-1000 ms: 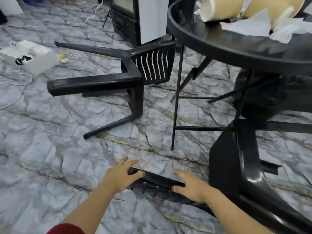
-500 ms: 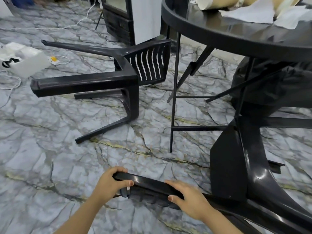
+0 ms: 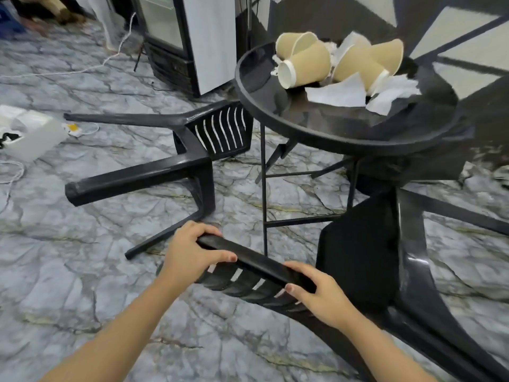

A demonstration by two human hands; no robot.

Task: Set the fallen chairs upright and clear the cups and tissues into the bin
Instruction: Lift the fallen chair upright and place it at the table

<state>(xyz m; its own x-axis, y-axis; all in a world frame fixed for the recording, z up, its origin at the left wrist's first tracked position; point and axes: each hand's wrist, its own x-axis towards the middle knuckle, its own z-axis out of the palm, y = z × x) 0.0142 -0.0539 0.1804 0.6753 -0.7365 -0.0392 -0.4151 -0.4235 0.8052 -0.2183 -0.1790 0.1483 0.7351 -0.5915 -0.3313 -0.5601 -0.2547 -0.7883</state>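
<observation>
A black plastic chair (image 3: 391, 260) lies tipped at the lower right, its slatted backrest raised off the marble floor. My left hand (image 3: 192, 252) grips the left end of the backrest's top rail and my right hand (image 3: 319, 296) grips its right end. A second black chair (image 3: 165, 166) lies on its side at the centre left, legs pointing left. On the round black table (image 3: 275, 117) at the upper right lie several tan paper cups (image 3: 308, 64) tipped over among white tissues (image 3: 341, 92).
A glass-fronted cabinet (image 3: 176, 37) stands behind the second chair. A white bag (image 3: 30, 133) and white cables (image 3: 82, 68) lie on the floor at the left. The table's thin metal legs (image 3: 264, 188) stand between the two chairs.
Both hands closed around the backrest rail and lifted it off the floor. The view rose, so the table top with cups and tissues shows fully.
</observation>
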